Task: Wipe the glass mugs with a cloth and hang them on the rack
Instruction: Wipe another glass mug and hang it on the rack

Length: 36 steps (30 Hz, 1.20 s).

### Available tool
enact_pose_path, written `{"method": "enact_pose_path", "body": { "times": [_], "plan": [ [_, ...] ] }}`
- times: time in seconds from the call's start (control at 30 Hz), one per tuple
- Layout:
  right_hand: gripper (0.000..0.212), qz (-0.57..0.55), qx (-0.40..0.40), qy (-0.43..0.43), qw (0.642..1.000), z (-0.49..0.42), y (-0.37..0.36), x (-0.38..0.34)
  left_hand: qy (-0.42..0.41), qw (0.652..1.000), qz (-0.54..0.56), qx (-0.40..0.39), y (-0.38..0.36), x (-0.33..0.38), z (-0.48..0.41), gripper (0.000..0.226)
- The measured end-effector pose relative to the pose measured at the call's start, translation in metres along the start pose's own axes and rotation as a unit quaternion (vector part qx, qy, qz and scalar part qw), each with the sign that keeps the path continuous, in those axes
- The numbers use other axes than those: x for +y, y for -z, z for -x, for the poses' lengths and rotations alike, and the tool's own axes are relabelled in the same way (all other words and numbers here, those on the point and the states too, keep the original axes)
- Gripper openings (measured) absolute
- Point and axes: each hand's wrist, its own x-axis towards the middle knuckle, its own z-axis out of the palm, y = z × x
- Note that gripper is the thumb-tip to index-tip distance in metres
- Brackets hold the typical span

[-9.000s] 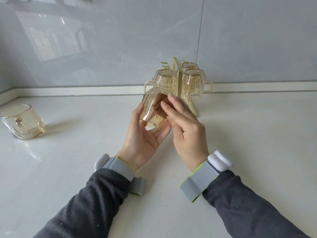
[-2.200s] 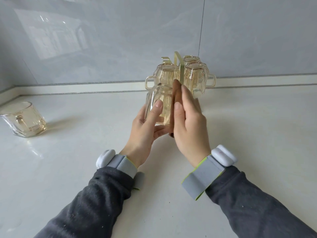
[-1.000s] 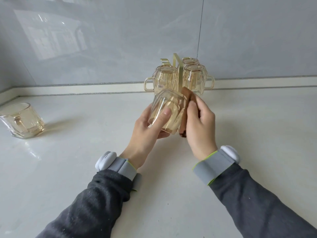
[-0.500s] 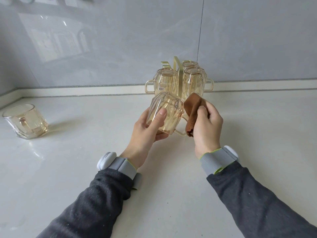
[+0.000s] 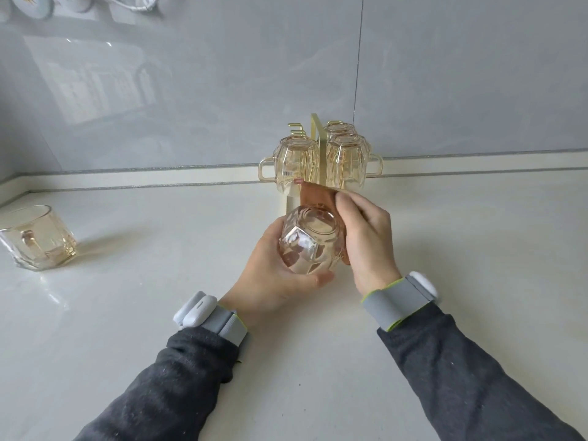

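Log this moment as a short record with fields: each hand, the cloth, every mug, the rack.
left hand: grips the held mug, base towards the camera, above the counter
right hand: holds the cloth against that mug's right side
rack: upright, by the back wall
hung mugs: three visible, mouths down; a rear-left hook shows bare
loose mug: far left on the counter, mouth up, untouched

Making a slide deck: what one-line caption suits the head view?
Left hand grips an amber glass mug while the right hand holds a brown cloth against it.
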Motion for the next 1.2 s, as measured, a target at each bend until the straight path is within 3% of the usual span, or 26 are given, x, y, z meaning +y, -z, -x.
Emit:
{"method": "enact_pose_path", "body": {
  "times": [0.23, 0.37, 0.5, 0.77, 0.87, 1.0, 1.1, 1.2],
  "plan": [
    [0.029, 0.128, -0.082, 0.133, 0.979, 0.005, -0.002, -0.001, -0.053, 0.994, -0.067, 0.072, 0.003, -0.009, -0.006, 0.088],
    [0.032, 0.192, -0.107, 0.222, 0.950, 0.010, -0.003, 0.000, -0.069, 0.990, -0.090, 0.084, 0.003, -0.009, -0.006, 0.088],
    [0.030, 0.218, -0.144, 0.329, 0.907, 0.018, -0.015, 0.001, -0.079, 0.984, -0.110, 0.114, 0.003, -0.006, -0.005, 0.073],
    [0.027, 0.215, -0.142, 0.444, 0.858, 0.021, -0.016, 0.006, -0.054, 0.983, 0.017, 0.175, 0.010, 0.003, -0.007, 0.063],
    [0.027, 0.209, -0.086, 0.423, 0.878, 0.021, -0.015, 0.007, -0.060, 0.981, 0.039, 0.182, 0.010, 0.006, -0.005, 0.072],
    [0.030, 0.201, -0.019, 0.295, 0.934, 0.018, -0.008, 0.005, -0.079, 0.981, -0.042, 0.170, 0.009, 0.000, -0.006, 0.088],
    [0.031, 0.155, -0.034, 0.171, 0.972, 0.014, -0.004, 0.003, -0.092, 0.980, -0.101, 0.146, 0.007, 0.001, -0.004, 0.088],
    [0.033, 0.098, -0.056, 0.106, 0.988, 0.009, -0.002, -0.001, -0.098, 0.975, -0.153, 0.131, 0.006, 0.001, -0.002, 0.091]
  ]
}}
